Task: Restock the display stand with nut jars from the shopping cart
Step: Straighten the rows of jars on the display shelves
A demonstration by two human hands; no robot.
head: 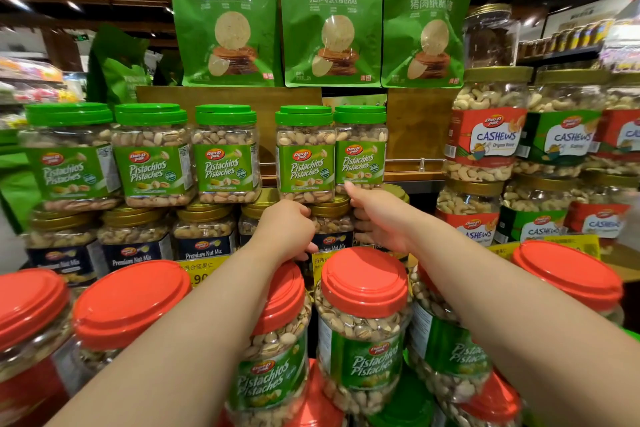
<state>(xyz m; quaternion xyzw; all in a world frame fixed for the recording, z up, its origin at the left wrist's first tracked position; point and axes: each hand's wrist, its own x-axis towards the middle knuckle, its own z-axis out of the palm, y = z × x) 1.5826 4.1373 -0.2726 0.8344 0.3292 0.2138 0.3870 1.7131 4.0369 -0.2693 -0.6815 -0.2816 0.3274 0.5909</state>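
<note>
Head view takes in a tiered display stand (412, 170) crowded with nut jars, wooden boards behind and three green snack bags (330, 19) propped along the top. Cashew jars (485, 135) are stacked two high at the right, and a lower row of gold-lidded mixed nut jars (204, 236) runs across the middle with yellow price tags (199, 270) below it. On top of those stands a row of green-lidded pistachio jars (225, 152), five across, with a gap between the third and fourth. Nearest the camera, red-lidded pistachio jars (363, 322) sit close together; whether these are on the stand's front tier or in the shopping cart cannot be told, as no cart frame shows. Both forearms reach forward over them. The left hand (285, 229) is curled round one side of a mixed nut jar (330, 222) in the middle row, directly under the fourth pistachio jar, and the right hand (377, 218) grips its other side, fingers wrapped and thumb raised to touch the base of the fifth pistachio jar (360, 149). Judging by the full rows, much of the restocking looks done; the jar between the hands seems to be getting seated or straightened, and the gap in the pistachio row and any jars remaining in the cart are probably what is left.
</note>
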